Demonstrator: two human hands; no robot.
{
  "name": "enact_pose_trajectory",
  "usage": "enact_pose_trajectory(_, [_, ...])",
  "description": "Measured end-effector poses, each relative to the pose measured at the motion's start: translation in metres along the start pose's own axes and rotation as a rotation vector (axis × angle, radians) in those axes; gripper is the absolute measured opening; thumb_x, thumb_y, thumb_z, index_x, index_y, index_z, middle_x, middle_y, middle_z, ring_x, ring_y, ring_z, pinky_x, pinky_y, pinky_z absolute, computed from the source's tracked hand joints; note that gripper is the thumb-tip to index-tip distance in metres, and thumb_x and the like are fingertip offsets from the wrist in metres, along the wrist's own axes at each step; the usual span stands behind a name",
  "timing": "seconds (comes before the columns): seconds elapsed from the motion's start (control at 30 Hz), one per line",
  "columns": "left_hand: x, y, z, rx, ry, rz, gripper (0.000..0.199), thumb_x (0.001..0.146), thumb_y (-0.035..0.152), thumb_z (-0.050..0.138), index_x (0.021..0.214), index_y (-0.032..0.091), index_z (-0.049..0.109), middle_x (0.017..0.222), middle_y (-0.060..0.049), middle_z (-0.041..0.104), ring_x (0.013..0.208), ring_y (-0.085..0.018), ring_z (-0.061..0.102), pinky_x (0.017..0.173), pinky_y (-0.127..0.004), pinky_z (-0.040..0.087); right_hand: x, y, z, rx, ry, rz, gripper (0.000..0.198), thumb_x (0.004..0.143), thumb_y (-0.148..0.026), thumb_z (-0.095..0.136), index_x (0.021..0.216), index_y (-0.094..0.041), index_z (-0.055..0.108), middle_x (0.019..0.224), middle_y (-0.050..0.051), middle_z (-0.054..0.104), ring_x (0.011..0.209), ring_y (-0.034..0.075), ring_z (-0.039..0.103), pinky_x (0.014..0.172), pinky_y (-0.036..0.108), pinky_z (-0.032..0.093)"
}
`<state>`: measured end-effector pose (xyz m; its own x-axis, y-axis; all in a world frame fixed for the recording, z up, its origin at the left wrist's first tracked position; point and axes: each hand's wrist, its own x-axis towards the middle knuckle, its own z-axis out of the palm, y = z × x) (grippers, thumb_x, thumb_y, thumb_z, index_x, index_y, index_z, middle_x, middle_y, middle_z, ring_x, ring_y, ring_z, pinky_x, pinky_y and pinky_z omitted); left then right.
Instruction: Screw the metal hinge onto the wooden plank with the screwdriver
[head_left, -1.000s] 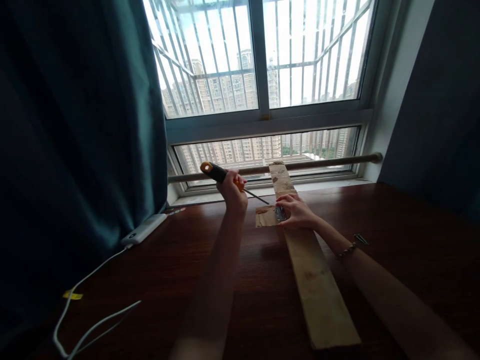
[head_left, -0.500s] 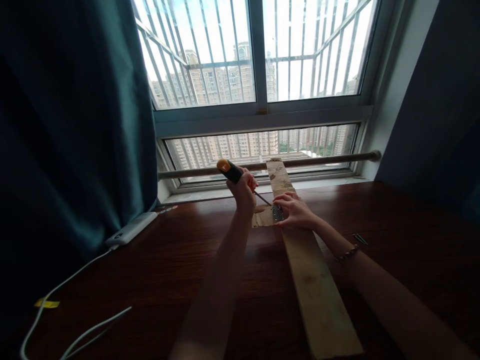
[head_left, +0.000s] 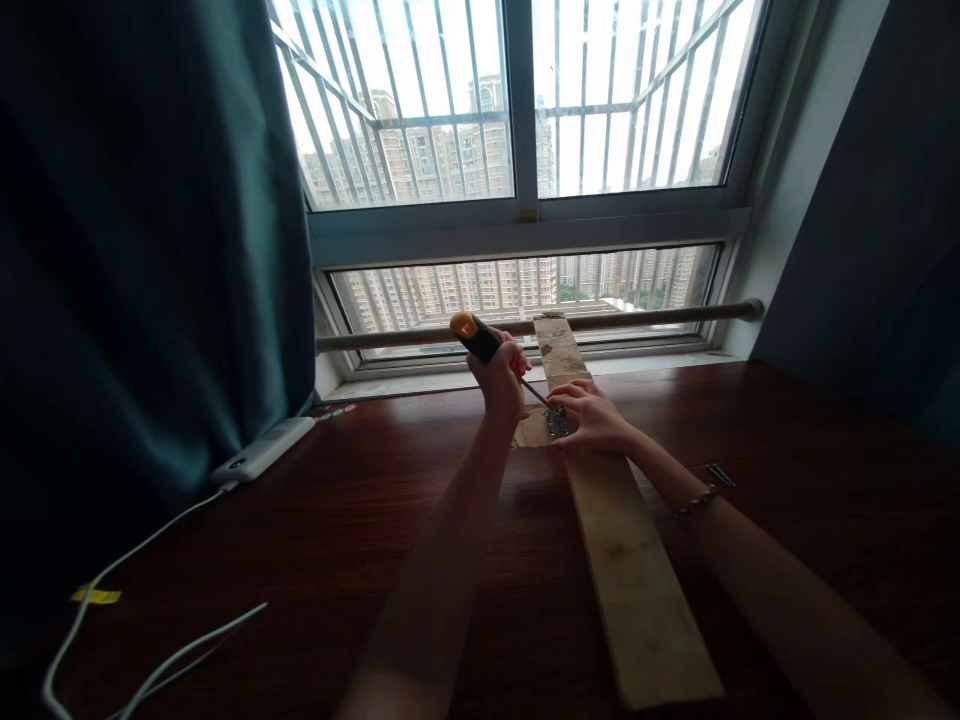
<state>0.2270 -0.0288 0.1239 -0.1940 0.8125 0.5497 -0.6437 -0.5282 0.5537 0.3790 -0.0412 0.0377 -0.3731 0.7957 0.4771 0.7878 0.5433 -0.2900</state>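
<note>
My left hand (head_left: 504, 375) is wrapped round the handle of a black and orange screwdriver (head_left: 475, 337). The screwdriver slants down to the right, its tip at the edge of a small metal hinge (head_left: 556, 421). Thumb and fingers of my right hand (head_left: 594, 418) press either side of this hinge, holding it down. Under it lie a long wooden board (head_left: 637, 560) and a short wooden piece (head_left: 529, 428) that meets the board's left side. Whether a screw sits under the tip is too small to tell.
Several loose screws (head_left: 721, 474) lie right of my right wrist on the dark wooden tabletop (head_left: 315, 540). At left are a white power strip (head_left: 264, 450), a white cable (head_left: 135, 565) and a curtain (head_left: 187, 200). A rail (head_left: 660, 316) runs before the window.
My left hand and the screwdriver have shifted slightly right, and the tip is closer to the hinge. My right hand stays in place on the hinge.
</note>
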Motion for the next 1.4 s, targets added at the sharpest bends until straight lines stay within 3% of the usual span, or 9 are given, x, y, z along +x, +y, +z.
enact_pose_trajectory(0.4, [0.0, 0.001, -0.001, 0.032, -0.05, -0.025, 0.016, 0.055, 0.011, 0.05, 0.06, 0.02, 0.038, 0.048, 0.01, 0.036, 0.031, -0.002, 0.03, 0.035, -0.019, 0.028, 0.0, -0.001, 0.0, -0.002, 0.008, -0.005, 0.065, 0.053, -0.05, 0.075, 0.112, -0.026, 0.06, 0.12, 0.003, 0.055, 0.116, 0.033, 0.033, 0.096, 0.047, 0.032])
enact_pose_trajectory(0.5, [0.004, 0.0, -0.003, 0.078, -0.114, -0.051, 0.014, 0.058, 0.012, 0.052, 0.063, 0.02, 0.041, 0.048, 0.01, 0.038, 0.032, -0.003, 0.032, 0.038, -0.019, 0.032, 0.0, -0.001, 0.0, -0.008, 0.007, -0.001, 0.064, 0.053, -0.05, 0.075, 0.111, -0.027, 0.061, 0.12, 0.002, 0.055, 0.116, 0.033, 0.033, 0.097, 0.047, 0.031])
enact_pose_trajectory(0.67, [0.017, 0.002, -0.011, 0.477, -0.331, -0.015, 0.015, 0.066, 0.023, 0.061, 0.059, 0.016, 0.049, 0.049, 0.005, 0.046, 0.044, -0.007, 0.045, 0.047, -0.02, 0.036, 0.0, -0.001, 0.0, -0.005, 0.006, -0.001, 0.066, 0.053, -0.05, 0.076, 0.112, -0.026, 0.06, 0.12, 0.003, 0.055, 0.116, 0.033, 0.033, 0.097, 0.047, 0.031])
enact_pose_trajectory(0.83, [0.029, 0.009, -0.02, 0.821, -0.487, 0.101, 0.035, 0.059, 0.035, 0.073, 0.052, 0.016, 0.044, 0.05, 0.006, 0.041, 0.047, -0.006, 0.038, 0.046, -0.021, 0.03, 0.0, 0.0, -0.001, 0.001, 0.006, -0.017, 0.066, 0.054, -0.052, 0.074, 0.113, -0.026, 0.06, 0.12, 0.003, 0.055, 0.115, 0.033, 0.034, 0.096, 0.047, 0.031])
enact_pose_trajectory(1.0, [0.03, 0.013, -0.02, 0.974, -0.46, 0.193, 0.04, 0.047, 0.035, 0.079, 0.065, 0.017, 0.048, 0.057, 0.005, 0.049, 0.053, -0.01, 0.046, 0.05, -0.023, 0.034, 0.0, 0.001, 0.0, 0.0, 0.015, -0.022, 0.066, 0.053, -0.052, 0.075, 0.112, -0.026, 0.06, 0.119, 0.003, 0.056, 0.115, 0.033, 0.034, 0.097, 0.047, 0.031])
enact_pose_trajectory(1.1, [0.027, 0.014, -0.017, 0.93, -0.448, 0.174, 0.046, 0.047, 0.03, 0.079, 0.078, 0.019, 0.048, 0.064, 0.003, 0.056, 0.059, -0.013, 0.053, 0.054, -0.024, 0.039, 0.0, 0.001, 0.0, 0.0, 0.017, -0.022, 0.064, 0.052, -0.051, 0.076, 0.109, -0.026, 0.062, 0.119, 0.002, 0.056, 0.115, 0.032, 0.035, 0.096, 0.047, 0.031])
enact_pose_trajectory(1.2, [0.025, 0.015, -0.015, 0.713, -0.566, 0.023, 0.042, 0.058, 0.023, 0.071, 0.089, 0.019, 0.043, 0.073, 0.001, 0.062, 0.067, -0.015, 0.06, 0.061, -0.027, 0.045, 0.0, 0.001, 0.0, -0.002, 0.024, -0.019, 0.063, 0.052, -0.051, 0.076, 0.108, -0.026, 0.062, 0.119, 0.002, 0.056, 0.115, 0.032, 0.035, 0.096, 0.046, 0.032])
enact_pose_trajectory(1.3, [0.023, 0.015, -0.012, 0.517, -0.646, -0.078, 0.034, 0.063, 0.015, 0.062, 0.087, 0.019, 0.039, 0.071, 0.001, 0.061, 0.067, -0.014, 0.062, 0.063, -0.027, 0.047, 0.0, 0.0, 0.0, -0.008, 0.025, -0.019, 0.065, 0.053, -0.052, 0.075, 0.11, -0.025, 0.061, 0.119, 0.002, 0.056, 0.115, 0.032, 0.035, 0.097, 0.046, 0.031])
enact_pose_trajectory(1.4, [0.02, 0.009, -0.008, 0.436, -0.564, -0.09, 0.036, 0.064, 0.019, 0.064, 0.085, 0.02, 0.035, 0.065, 0.005, 0.055, 0.054, -0.01, 0.057, 0.055, -0.025, 0.046, 0.0, 0.0, 0.001, -0.014, 0.024, -0.015, 0.066, 0.052, -0.052, 0.076, 0.111, -0.025, 0.06, 0.12, 0.002, 0.056, 0.115, 0.032, 0.035, 0.097, 0.046, 0.031])
